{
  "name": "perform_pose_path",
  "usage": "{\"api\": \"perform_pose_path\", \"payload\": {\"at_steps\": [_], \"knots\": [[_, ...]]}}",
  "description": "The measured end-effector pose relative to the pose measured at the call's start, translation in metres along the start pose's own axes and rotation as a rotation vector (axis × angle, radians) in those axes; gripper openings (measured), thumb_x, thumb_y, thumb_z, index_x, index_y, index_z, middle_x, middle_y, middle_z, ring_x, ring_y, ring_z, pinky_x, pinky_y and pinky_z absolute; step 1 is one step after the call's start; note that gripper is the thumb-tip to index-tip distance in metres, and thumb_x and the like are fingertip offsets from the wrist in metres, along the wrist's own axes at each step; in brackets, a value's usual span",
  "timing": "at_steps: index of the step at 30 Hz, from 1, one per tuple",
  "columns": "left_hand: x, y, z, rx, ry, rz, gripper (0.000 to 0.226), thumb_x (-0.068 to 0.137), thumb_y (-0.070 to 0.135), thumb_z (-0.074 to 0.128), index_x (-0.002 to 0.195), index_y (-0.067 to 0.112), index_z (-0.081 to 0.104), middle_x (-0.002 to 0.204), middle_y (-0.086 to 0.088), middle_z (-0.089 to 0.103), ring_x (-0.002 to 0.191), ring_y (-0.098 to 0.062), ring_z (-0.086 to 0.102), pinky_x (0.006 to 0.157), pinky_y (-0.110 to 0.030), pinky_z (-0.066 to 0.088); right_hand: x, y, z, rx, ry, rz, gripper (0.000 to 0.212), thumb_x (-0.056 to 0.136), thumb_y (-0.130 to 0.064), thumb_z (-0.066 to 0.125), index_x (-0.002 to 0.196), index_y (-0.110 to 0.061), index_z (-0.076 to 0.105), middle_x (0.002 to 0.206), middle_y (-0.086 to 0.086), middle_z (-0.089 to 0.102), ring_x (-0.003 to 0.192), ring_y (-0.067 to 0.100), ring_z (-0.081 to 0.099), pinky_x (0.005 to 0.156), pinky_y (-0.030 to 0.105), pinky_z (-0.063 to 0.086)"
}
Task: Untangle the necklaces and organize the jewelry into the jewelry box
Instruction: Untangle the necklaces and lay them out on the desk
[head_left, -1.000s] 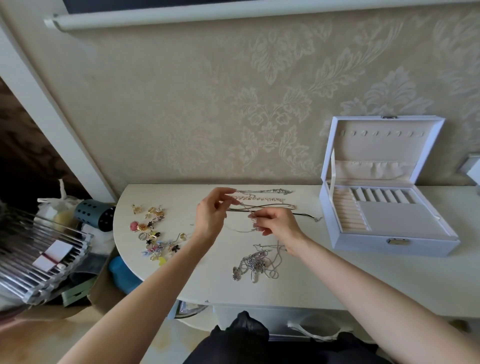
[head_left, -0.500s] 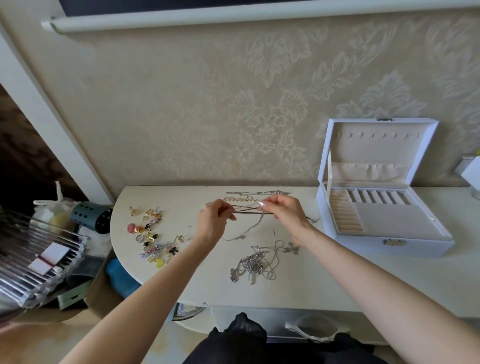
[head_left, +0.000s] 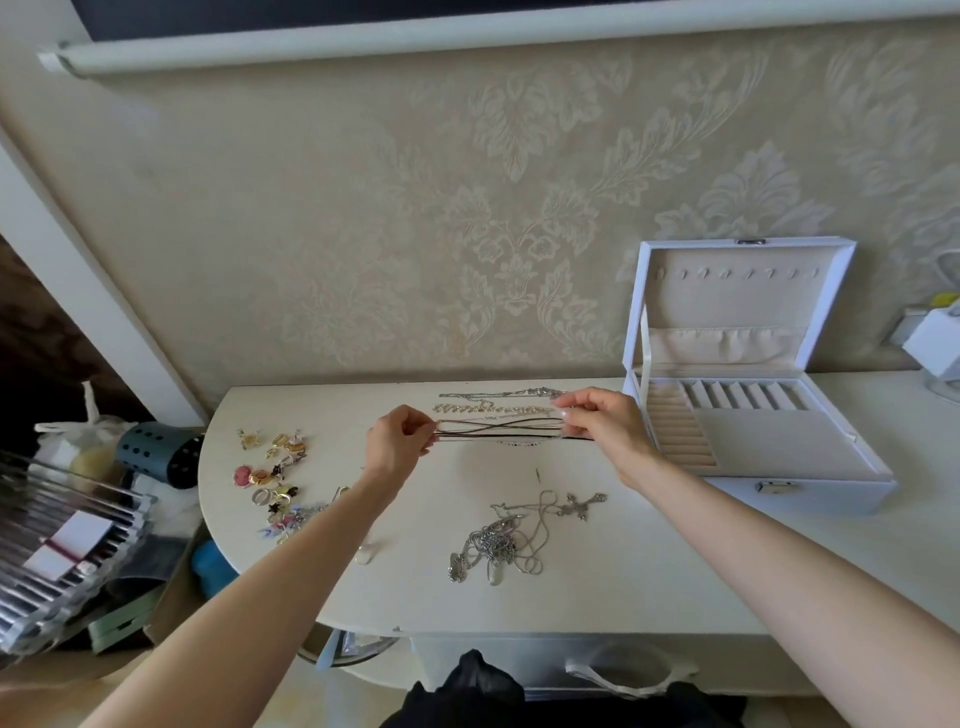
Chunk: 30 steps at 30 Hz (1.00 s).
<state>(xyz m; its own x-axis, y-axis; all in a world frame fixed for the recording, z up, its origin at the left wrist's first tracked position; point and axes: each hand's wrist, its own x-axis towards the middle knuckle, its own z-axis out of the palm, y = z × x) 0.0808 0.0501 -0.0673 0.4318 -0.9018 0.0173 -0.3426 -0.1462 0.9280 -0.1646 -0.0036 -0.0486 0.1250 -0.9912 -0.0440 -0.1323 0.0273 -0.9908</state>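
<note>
It looked like a room in a home, probably a bedroom corner. Cream damask wallpaper (head_left: 519, 234) covered the wall behind a white tabletop (head_left: 623, 587). An open jewelry box (head_left: 831, 496) stood near its back right edge, and a tied plastic bag (head_left: 83, 441) sat among household clutter beyond its rounded left corner.

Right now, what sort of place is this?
Likely a home bedroom or dressing corner: damask wallpaper, a roller blind above it, and a white rounded table holding an open jewelry box.

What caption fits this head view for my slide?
Left hand and right hand stretch a dark cord necklace near the open jewelry box.
</note>
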Motion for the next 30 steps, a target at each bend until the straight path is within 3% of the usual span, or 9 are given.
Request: {"api": "perform_pose_path", "payload": {"at_steps": [5,9,12,15,17,20,25,30], "knots": [[0.011,-0.006,0.000,0.004,-0.080,0.005,0.010,0.087,0.002,0.062,0.080,0.009,0.060,0.071,-0.006,0.068,0.060,-0.013,0.059,0.055,-0.019,0.048,0.010,0.011,-0.007,-0.083,0.092,-0.019,0.011,0.079,0.009,0.067,0.080,-0.001,0.070,0.068,0.002,0.066,0.051,0.006,0.061,0.056,0.016,0.054],[0.019,-0.014,-0.001,0.000,-0.166,0.061,0.011,0.086,-0.002,0.061,0.080,0.006,0.059,0.068,-0.007,0.068,0.062,-0.015,0.058,0.057,-0.018,0.047,0.019,0.028,-0.013,-0.241,0.124,-0.056,0.021,0.078,0.011,0.064,0.071,-0.009,0.068,0.065,0.008,0.064,0.053,0.018,0.060,0.050,0.017,0.052],[0.025,-0.021,-0.001,0.082,-0.194,0.097,0.018,0.081,-0.009,0.062,0.073,0.007,0.062,0.066,-0.007,0.065,0.060,-0.015,0.053,0.057,-0.014,0.044,0.023,0.038,-0.014,-0.323,0.092,-0.108,0.024,0.078,0.013,0.062,0.070,-0.009,0.068,0.074,0.013,0.066,0.058,0.022,0.063,0.058,0.021,0.055],[0.031,-0.030,-0.002,0.234,-0.219,0.140,0.018,0.077,-0.008,0.068,0.072,0.009,0.065,0.067,-0.001,0.064,0.062,-0.011,0.055,0.060,-0.011,0.043,0.028,0.045,-0.013,-0.519,0.024,-0.208,0.018,0.077,0.010,0.064,0.074,-0.006,0.072,0.074,0.003,0.061,0.069,0.024,0.062,0.069,0.031,0.051],[0.035,-0.036,-0.002,0.399,-0.240,0.236,0.017,0.075,-0.002,0.072,0.072,0.014,0.067,0.070,0.003,0.063,0.066,-0.011,0.056,0.064,-0.014,0.042,0.029,0.050,-0.012,-0.700,-0.050,-0.262,0.014,0.080,0.005,0.064,0.080,-0.006,0.073,0.075,-0.005,0.056,0.076,0.019,0.058,0.070,0.028,0.044],[0.037,-0.043,0.001,0.565,-0.253,0.418,0.011,0.077,0.001,0.071,0.075,0.012,0.067,0.073,0.004,0.058,0.070,-0.016,0.052,0.066,-0.025,0.041,0.029,0.058,-0.008,-0.886,-0.077,-0.300,0.012,0.085,0.000,0.062,0.085,-0.007,0.072,0.087,0.004,0.061,0.086,0.023,0.059,0.070,0.030,0.043],[0.035,-0.049,0.011,0.756,-0.129,0.564,0.006,0.079,0.004,0.069,0.079,0.009,0.066,0.078,-0.004,0.061,0.076,-0.025,0.053,0.060,-0.026,0.035,0.024,0.063,-0.006,-0.942,-0.041,-0.301,0.012,0.088,-0.001,0.058,0.088,-0.007,0.069,0.091,0.005,0.057,0.092,0.022,0.056,0.072,0.034,0.046],[0.034,-0.048,0.018,0.775,-0.085,0.501,0.004,0.084,0.011,0.067,0.087,0.009,0.065,0.088,-0.006,0.062,0.087,-0.027,0.054,0.062,-0.028,0.037,0.021,0.062,-0.005,-0.966,-0.045,-0.295,0.018,0.091,-0.003,0.051,0.094,-0.006,0.068,0.096,0.006,0.055,0.097,0.023,0.054,0.074,0.035,0.047]]}}
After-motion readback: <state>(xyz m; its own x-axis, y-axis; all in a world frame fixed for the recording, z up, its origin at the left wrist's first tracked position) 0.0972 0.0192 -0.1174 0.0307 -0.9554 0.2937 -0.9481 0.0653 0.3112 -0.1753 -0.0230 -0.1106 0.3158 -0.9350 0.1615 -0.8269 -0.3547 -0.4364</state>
